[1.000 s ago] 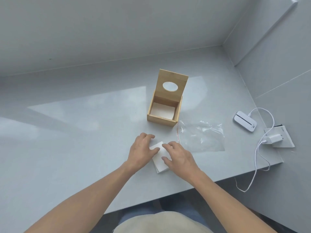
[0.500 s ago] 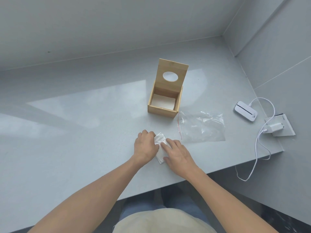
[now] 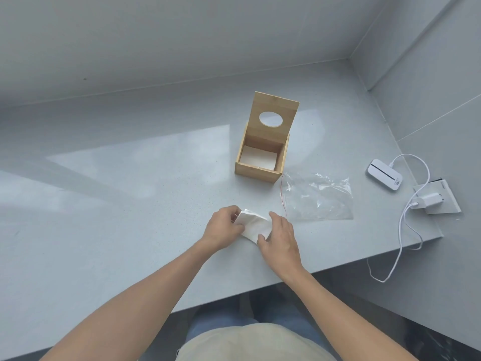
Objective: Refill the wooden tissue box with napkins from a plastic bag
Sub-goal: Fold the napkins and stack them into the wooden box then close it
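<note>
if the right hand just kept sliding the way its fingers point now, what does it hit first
Probably the wooden tissue box: the right hand, gripping the napkins, points up-left toward its front wall, passing left of the plastic bag.

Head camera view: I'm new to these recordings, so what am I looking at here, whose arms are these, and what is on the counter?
There is no robot. A person wears a wide-angle camera on the head, looking down at their own bare arms. The left hand and right hand together grip a stack of white napkins on the grey counter. Beyond stands the wooden tissue box, lid raised, something white inside. To its right lies an empty-looking clear plastic bag; farther right, a small white device cabled to a charger.
</note>
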